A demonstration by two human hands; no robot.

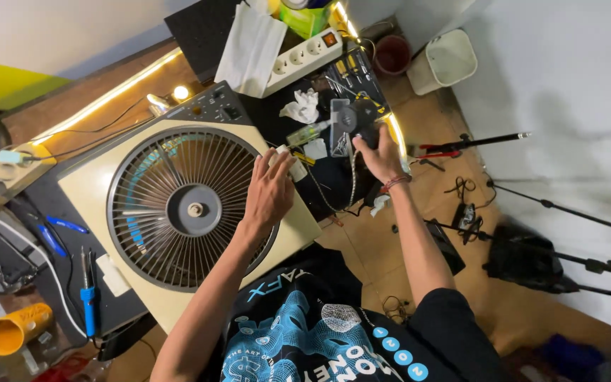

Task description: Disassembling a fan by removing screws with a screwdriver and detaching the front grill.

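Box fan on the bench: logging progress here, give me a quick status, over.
Left hand flat on box fan grille corner. Right hand reaching a dark round part on the black mat. Tissue and small tools cluttered nearby.

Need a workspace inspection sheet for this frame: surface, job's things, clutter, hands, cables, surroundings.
Surface: dark workbench, crowded.
Job's things: cream box fan lying flat, grille up; small black part at the bench edge.
Clutter: power strip, crumpled tissue, soldering iron, blue pliers, orange cup.
Hands: left hand flat on the fan's corner; right hand on the black part.
Cables: white cable left of the fan.
Surroundings: white bin, tripod legs on the floor.
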